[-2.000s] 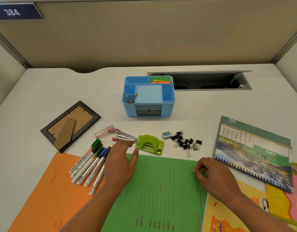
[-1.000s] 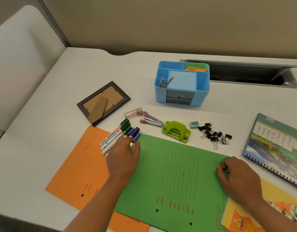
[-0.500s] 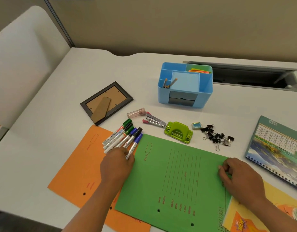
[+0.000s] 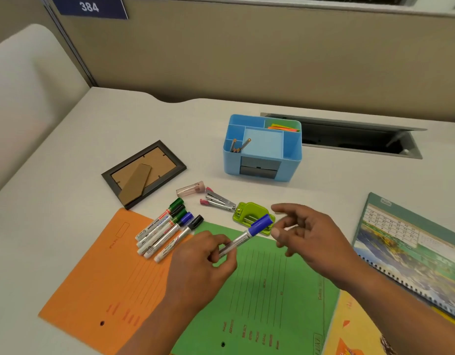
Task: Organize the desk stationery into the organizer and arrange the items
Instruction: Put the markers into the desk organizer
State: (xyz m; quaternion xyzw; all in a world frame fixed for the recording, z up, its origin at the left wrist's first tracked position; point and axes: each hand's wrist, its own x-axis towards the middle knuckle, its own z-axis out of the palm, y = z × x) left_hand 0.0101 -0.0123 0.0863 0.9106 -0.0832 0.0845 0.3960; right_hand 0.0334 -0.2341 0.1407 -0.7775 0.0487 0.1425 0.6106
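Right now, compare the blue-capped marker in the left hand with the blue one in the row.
The held marker is pinched by the left hand; the row marker lies untouched. The held marker is raised and tilted; the row marker lies flat among four others. Both have blue caps, silver barrels.

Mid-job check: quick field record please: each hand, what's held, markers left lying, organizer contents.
left hand: grips blue-capped marker by its barrel, above green folder
right hand: open, close to the marker's cap, holding nothing
loose markers: five, side by side, partly on orange folder
organizer: pencils in front-left slot, coloured paper strips in back-right slot
nearby: stapler, green hole punch
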